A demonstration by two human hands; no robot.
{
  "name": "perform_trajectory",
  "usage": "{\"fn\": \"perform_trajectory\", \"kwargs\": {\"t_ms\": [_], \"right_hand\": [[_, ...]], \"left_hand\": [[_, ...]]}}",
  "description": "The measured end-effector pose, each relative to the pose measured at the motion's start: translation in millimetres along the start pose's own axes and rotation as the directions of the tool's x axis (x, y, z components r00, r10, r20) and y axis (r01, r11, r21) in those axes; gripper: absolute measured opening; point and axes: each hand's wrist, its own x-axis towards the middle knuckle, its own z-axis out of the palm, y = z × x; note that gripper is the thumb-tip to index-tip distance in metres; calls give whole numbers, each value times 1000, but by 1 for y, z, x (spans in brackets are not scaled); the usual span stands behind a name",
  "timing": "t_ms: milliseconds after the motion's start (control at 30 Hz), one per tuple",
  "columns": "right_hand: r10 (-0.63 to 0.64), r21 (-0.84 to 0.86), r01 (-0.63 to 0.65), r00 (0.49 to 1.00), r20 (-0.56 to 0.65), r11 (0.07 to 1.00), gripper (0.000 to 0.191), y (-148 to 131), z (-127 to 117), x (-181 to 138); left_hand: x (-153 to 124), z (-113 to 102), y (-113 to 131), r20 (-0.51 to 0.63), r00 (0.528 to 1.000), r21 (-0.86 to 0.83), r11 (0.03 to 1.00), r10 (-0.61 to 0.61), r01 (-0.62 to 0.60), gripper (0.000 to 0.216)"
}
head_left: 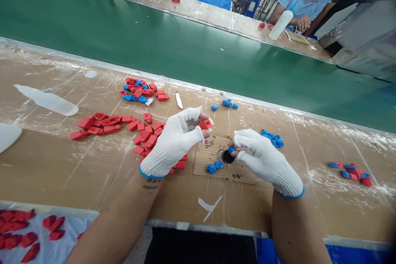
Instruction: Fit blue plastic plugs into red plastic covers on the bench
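Note:
My left hand (176,142), in a white fingerless glove, pinches a small red plastic piece (204,124) above the worktable. My right hand (262,159), gloved the same way, pinches a small blue piece (232,149) right over a black round cap (228,157). The cap sits on a piece of cardboard (216,165). Two more blue pieces (214,167) lie on the cardboard near my left wrist. A spread of red pieces (123,126) lies on the table to the left of my left hand.
A mixed red and blue pile (140,90), blue pieces (272,138), further pieces (352,171) and a white bottle (46,100) lie on the brown table. A green conveyor belt (185,45) runs behind. Another person (303,4) sits across it. Red pieces (21,231) fill a bag at lower left.

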Motion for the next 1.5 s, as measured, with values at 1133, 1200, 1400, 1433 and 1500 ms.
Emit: {"fn": "perform_trajectory", "kwargs": {"t_ms": [1133, 1200, 1400, 1433, 1500], "right_hand": [[-36, 343, 229, 872, -488, 911, 6, -38, 14, 5], [-4, 336, 174, 893, -451, 926, 7, -37, 15, 2], [-20, 375, 151, 944, -331, 915, 16, -40, 16, -2], [-26, 379, 153, 947, -319, 913, 16, -41, 15, -1], [-43, 373, 170, 945, -325, 912, 15, -43, 14, 0]], "left_hand": [[-18, 8, -11, 501, 865, 365, 901, 21, -234, 31], [-19, 9, -7, 495, 869, 376, 902, -2, -212, 30], [-20, 11, 7, 524, 852, 368, 906, -15, -210, 27], [-20, 11, 7, 530, 848, 352, 914, -19, -200, 30], [-22, 13, 6, 530, 847, 291, 946, -34, -144, 37]]}}
